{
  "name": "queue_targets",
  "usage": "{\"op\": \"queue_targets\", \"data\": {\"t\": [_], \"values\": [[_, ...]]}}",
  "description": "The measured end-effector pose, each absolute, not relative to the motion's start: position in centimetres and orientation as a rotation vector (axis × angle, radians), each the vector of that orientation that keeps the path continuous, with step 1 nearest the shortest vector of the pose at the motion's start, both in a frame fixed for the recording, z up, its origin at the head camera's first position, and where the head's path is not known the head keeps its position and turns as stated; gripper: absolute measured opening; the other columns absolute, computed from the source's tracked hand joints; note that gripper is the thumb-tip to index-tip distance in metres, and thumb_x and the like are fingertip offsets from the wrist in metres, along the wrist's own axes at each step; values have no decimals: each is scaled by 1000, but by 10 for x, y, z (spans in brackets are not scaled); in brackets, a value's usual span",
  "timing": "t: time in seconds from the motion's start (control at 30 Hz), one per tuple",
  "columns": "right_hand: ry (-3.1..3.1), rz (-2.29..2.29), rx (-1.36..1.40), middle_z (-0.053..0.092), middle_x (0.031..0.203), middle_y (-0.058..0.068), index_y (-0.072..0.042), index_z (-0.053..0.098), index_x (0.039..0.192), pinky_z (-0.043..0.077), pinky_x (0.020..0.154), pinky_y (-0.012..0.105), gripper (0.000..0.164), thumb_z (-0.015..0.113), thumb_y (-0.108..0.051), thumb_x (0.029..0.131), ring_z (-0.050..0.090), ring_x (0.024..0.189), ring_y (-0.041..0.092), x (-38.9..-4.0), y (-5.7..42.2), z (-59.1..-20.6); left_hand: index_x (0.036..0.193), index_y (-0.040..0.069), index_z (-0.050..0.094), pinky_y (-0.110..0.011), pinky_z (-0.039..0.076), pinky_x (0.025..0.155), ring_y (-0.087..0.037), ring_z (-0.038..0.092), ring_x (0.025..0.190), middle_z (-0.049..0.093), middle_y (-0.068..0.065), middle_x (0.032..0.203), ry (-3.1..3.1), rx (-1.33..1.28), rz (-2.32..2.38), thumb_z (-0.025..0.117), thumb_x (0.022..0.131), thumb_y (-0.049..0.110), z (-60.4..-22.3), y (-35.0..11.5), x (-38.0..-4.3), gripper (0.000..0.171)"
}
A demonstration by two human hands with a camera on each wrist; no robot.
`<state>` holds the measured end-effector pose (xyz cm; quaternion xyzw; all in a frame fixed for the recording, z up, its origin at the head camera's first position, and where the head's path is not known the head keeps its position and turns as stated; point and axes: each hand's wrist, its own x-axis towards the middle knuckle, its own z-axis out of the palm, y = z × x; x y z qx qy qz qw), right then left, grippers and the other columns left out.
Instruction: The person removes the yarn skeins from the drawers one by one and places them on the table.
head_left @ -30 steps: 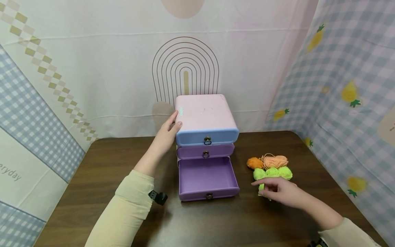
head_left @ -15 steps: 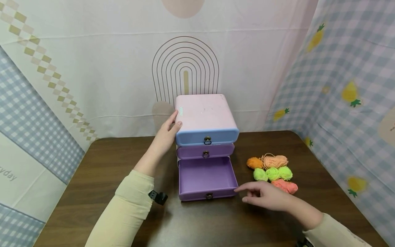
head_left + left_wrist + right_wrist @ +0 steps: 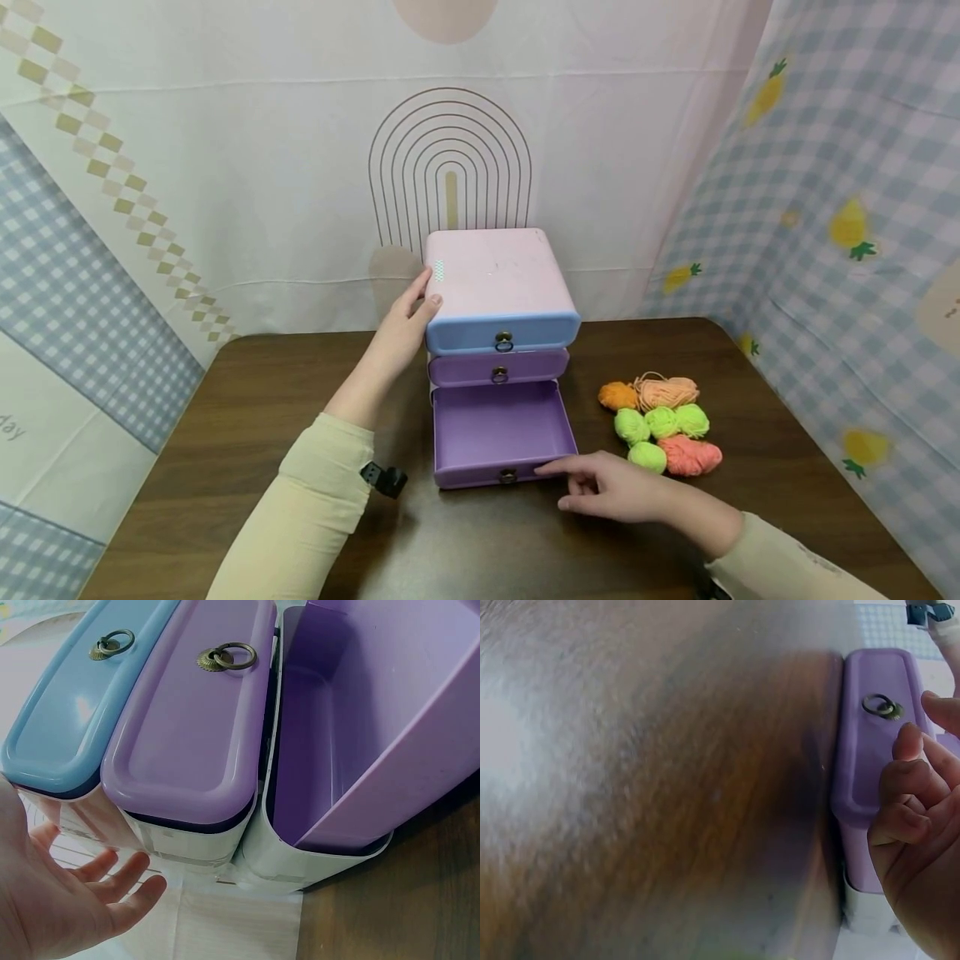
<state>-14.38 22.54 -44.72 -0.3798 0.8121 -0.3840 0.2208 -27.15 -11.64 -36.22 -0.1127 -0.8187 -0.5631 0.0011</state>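
A small drawer cabinet [image 3: 495, 271] with a pink top stands at the middle of the table. Its blue top drawer [image 3: 465, 335] and purple middle drawer [image 3: 459, 371] are closed, while the purple bottom drawer [image 3: 468, 477] is pulled out and holds nothing. My left hand [image 3: 401, 329] rests against the cabinet's upper left side, fingers loosely spread in the left wrist view. At the right part of the bottom drawer's front is my right hand [image 3: 611, 487], index finger extended toward the ring pull [image 3: 885, 707], other fingers loosely bent, nothing held.
Right of the cabinet lie yarn balls: an orange one [image 3: 617, 396], a peach skein [image 3: 667, 392], several lime green balls [image 3: 632, 426] and a coral skein [image 3: 690, 456]. Patterned cloth [image 3: 300, 167] hangs behind the table [image 3: 300, 367] and along both sides.
My right hand has moved left from over the yarn to the bottom drawer's front, uncovering the coral skein and the nearest green ball. The left hand has stayed in place.
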Motion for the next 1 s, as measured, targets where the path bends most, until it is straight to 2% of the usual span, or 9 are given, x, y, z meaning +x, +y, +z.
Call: {"op": "queue_targets", "data": {"t": [0.23,0.37,0.63,1.0], "values": [[2222,-1034,-986,52,68,-16,-21,54,142,44,56,18,46,64,-32,98,46,59,-4,-144,219,-454,159,31,23,-50,37,109,-30,42,134,37,-12,151,-2574,-353,-1759,44,102,50,-362,-116,-272,63],[2212,-1033,-972,53,69,-15,-20,52,143,45,58,19,49,63,-35,98,47,60,-4,-143,215,-455,159,30,22,-50,37,108,-31,43,134,37,-12,151,-2575,-357,-1763,44,103,49,-362,-116,-272,64],[2218,-990,-928,52,67,-15,-24,48,146,45,57,19,51,62,-34,99,46,57,-3,-140,207,-461,159,33,22,-51,34,110,-31,37,138,33,-12,155,-2568,-352,-1784,44,103,50,-364,-117,-271,63],[2222,-986,-869,51,69,-15,-22,47,146,42,58,18,50,62,-32,99,45,59,-3,-134,197,-466,159,30,22,-51,37,108,-31,39,136,33,-12,155,-2561,-366,-1792,44,103,48,-364,-117,-273,63]]}}
